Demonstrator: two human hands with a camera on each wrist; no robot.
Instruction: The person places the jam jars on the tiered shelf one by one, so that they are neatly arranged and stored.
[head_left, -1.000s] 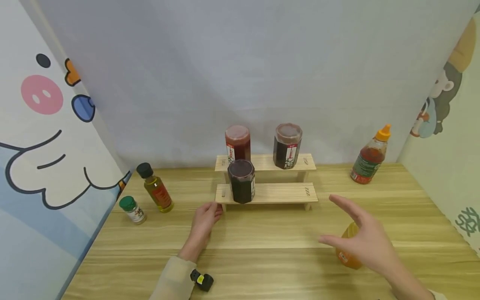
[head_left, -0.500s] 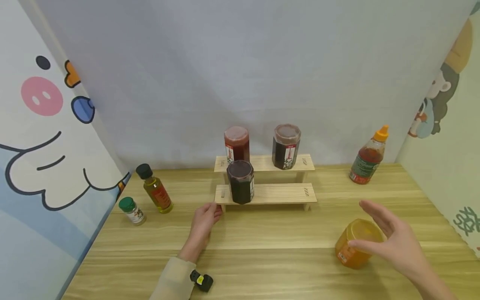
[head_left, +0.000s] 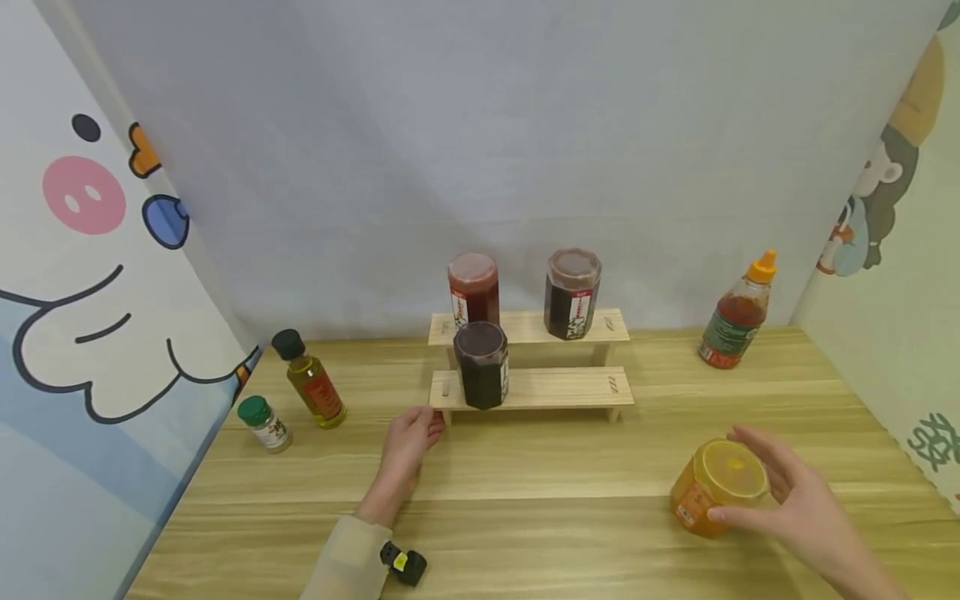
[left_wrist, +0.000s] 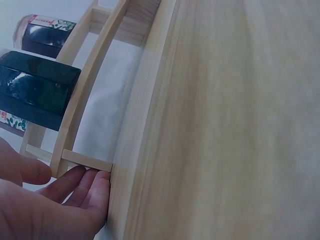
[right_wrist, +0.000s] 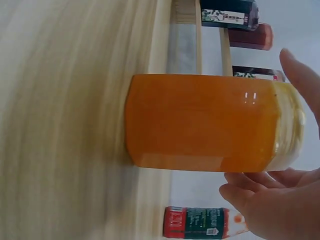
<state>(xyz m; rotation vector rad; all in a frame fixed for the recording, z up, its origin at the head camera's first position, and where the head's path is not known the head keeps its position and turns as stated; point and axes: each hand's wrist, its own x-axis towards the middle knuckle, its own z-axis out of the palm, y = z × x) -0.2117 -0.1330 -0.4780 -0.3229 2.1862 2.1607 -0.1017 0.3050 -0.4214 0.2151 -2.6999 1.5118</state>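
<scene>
In the head view, my left hand [head_left: 408, 442] is at the left end of a two-tier wooden shelf [head_left: 555, 387]. Up close, its thumb lies by the front board's end and its bent fingers [left_wrist: 95, 192] are at the leg. My right hand [head_left: 806, 508] spreads around the upper part of a jar of orange-yellow honey-like contents [head_left: 701, 492], upright on the table. The right wrist view shows the thumb apart from the jar, with the fingers [right_wrist: 242, 192] close along the other side; whether they touch is unclear.
On the shelf stand a dark jar [head_left: 482, 367] below, and a red jar [head_left: 475, 287] and another dark jar [head_left: 573, 296] above. A sauce bottle [head_left: 735, 321] stands right; an oil bottle [head_left: 318, 387] and green-capped shaker [head_left: 266, 425] stand left. Walls border the table [head_left: 525, 525].
My right hand has moved right and down, from in front of the honey-coloured jar to around its upper part. The left hand has stayed at the shelf's end.
</scene>
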